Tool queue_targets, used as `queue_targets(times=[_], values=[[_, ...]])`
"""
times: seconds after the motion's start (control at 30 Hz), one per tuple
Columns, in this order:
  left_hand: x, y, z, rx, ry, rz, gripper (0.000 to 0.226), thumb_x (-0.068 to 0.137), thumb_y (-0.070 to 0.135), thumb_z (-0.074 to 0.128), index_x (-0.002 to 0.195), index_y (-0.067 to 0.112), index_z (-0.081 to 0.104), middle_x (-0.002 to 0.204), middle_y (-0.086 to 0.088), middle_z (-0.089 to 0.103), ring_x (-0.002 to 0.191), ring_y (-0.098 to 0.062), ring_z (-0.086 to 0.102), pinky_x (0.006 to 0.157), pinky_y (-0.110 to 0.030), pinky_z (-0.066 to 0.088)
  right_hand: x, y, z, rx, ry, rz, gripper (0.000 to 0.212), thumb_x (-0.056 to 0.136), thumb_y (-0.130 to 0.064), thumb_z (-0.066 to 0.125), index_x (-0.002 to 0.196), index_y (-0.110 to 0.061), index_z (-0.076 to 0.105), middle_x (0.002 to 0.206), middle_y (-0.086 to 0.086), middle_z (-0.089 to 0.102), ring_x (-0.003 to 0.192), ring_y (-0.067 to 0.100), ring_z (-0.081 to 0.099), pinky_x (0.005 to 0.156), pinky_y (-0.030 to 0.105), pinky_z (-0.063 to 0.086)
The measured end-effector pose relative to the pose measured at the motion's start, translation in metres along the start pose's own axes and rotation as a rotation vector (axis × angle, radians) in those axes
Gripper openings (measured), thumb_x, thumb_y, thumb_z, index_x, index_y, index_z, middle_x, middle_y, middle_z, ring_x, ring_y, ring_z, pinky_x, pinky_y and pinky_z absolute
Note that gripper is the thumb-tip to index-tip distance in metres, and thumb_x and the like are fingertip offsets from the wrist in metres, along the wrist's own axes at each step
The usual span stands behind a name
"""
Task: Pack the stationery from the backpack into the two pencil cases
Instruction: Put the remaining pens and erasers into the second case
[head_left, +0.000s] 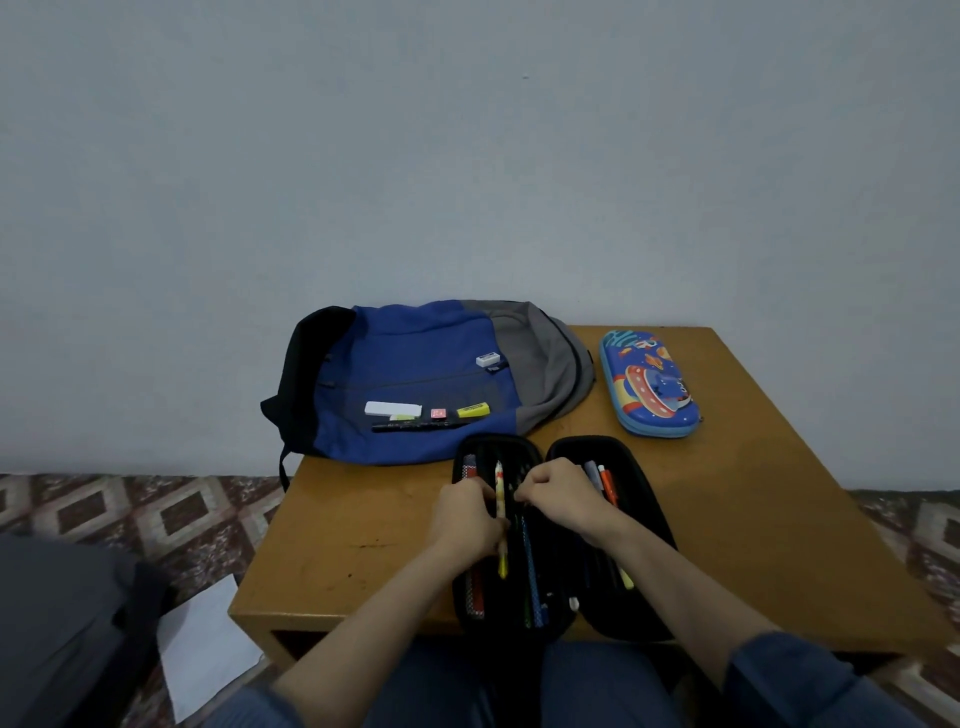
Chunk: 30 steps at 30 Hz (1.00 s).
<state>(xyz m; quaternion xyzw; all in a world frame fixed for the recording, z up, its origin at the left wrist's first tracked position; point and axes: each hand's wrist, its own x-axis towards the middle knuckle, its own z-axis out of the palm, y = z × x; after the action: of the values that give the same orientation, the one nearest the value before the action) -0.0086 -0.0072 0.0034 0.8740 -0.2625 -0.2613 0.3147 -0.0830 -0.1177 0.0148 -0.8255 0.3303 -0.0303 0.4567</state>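
Observation:
A black pencil case (644, 597) lies open flat at the table's near edge, with pens and pencils in both halves. My left hand (465, 517) holds a yellow pencil (501, 519) over the case's left half. My right hand (558, 496) has curled fingers pinching something dark inside the case beside that pencil. A blue and grey backpack (415, 353) lies flat behind the case. On it rest a white eraser (487, 358), a white box (392, 409), a small pink eraser (438, 413), a yellow highlighter (472, 411) and a black pen (415, 426). A zipped blue space-print pencil case (647, 384) sits at the right.
The wooden table (779, 519) stands against a plain wall. A dark bag (57, 623) and a white sheet of paper (202, 644) lie on the patterned floor to the left.

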Motion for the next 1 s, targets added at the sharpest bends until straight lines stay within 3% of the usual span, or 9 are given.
queue_targets(times=[0.07,0.23,0.37,0.47,0.57,0.7,0.87,0.93,1.0], values=[[0.0,0.002,0.005,0.016,0.044,0.007,0.024,0.082,0.011,0.068,0.105,0.008,0.063,0.105,-0.011,0.062,0.088,-0.026,0.066,0.074,-0.038,0.058,0.0,0.001,-0.001,0.008,-0.002,-0.009,0.021,0.085,-0.013,0.062,0.084,0.005,0.072,0.095,0.017,0.07,0.095,0.023,0.064,0.08,0.03,0.05],[0.0,0.003,0.007,-0.075,0.01,-0.011,0.013,0.087,0.008,0.062,0.097,0.004,0.069,0.099,-0.011,0.066,0.08,-0.021,0.067,0.064,-0.028,0.058,-0.001,0.006,-0.002,0.005,-0.015,-0.051,0.029,0.086,-0.012,0.063,0.058,-0.019,0.064,0.072,-0.004,0.064,0.077,0.003,0.058,0.062,0.008,0.039],[-0.002,0.0,0.004,-0.24,-0.043,-0.063,0.019,0.093,0.009,0.053,0.1,-0.001,0.067,0.095,-0.011,0.064,0.063,-0.015,0.062,0.055,-0.021,0.055,-0.003,0.008,-0.004,-0.045,-0.001,-0.119,0.015,0.087,-0.007,0.06,0.089,-0.004,0.074,0.096,0.008,0.071,0.087,0.007,0.059,0.074,0.011,0.041],[-0.007,0.004,0.002,-0.367,-0.082,-0.154,0.026,0.097,0.018,0.048,0.097,-0.005,0.063,0.078,-0.012,0.063,0.047,-0.016,0.06,0.048,-0.022,0.053,-0.005,0.01,-0.003,-0.17,0.014,-0.194,0.022,0.085,-0.01,0.065,0.106,-0.009,0.071,0.104,0.005,0.063,0.09,0.013,0.058,0.066,0.004,0.036],[-0.01,0.007,0.003,-0.337,-0.095,-0.176,0.029,0.096,0.024,0.049,0.085,-0.001,0.059,0.068,-0.01,0.062,0.042,-0.015,0.058,0.046,-0.024,0.051,-0.006,0.012,0.001,-0.337,0.046,-0.265,0.029,0.086,-0.019,0.066,0.115,-0.015,0.067,0.115,0.001,0.053,0.108,0.018,0.054,0.078,0.008,0.035],[-0.011,0.006,0.004,-0.227,-0.159,-0.135,0.014,0.091,0.01,0.057,0.102,0.002,0.056,0.078,-0.009,0.06,0.049,-0.015,0.058,0.044,-0.02,0.051,-0.008,0.011,0.006,-0.461,0.029,-0.283,0.035,0.088,-0.026,0.063,0.122,-0.017,0.062,0.12,0.003,0.047,0.113,0.018,0.05,0.099,0.028,0.041],[-0.01,0.002,0.002,0.1,-0.013,-0.073,0.039,0.084,0.016,0.066,0.114,0.007,0.044,0.1,-0.011,0.061,0.067,-0.022,0.067,0.05,-0.027,0.056,-0.01,0.007,0.006,-0.561,0.027,-0.314,0.04,0.086,-0.03,0.063,0.125,-0.022,0.058,0.124,0.003,0.045,0.114,0.021,0.051,0.096,0.032,0.041],[-0.006,-0.001,0.0,0.207,0.058,0.013,0.039,0.082,0.019,0.068,0.114,0.008,0.048,0.103,-0.009,0.061,0.077,-0.023,0.067,0.061,-0.032,0.058,-0.01,0.006,0.009,-0.568,0.046,-0.327,0.039,0.084,-0.029,0.063,0.122,-0.024,0.057,0.121,0.003,0.046,0.111,0.022,0.051,0.091,0.033,0.041],[-0.003,-0.005,-0.006,0.24,0.121,0.087,0.031,0.084,0.021,0.066,0.111,0.01,0.053,0.098,-0.001,0.059,0.079,-0.015,0.061,0.06,-0.025,0.054,-0.01,0.005,0.011,-0.577,0.057,-0.331,0.034,0.083,-0.028,0.063,0.116,-0.021,0.06,0.12,0.004,0.047,0.11,0.023,0.052,0.09,0.033,0.041]])
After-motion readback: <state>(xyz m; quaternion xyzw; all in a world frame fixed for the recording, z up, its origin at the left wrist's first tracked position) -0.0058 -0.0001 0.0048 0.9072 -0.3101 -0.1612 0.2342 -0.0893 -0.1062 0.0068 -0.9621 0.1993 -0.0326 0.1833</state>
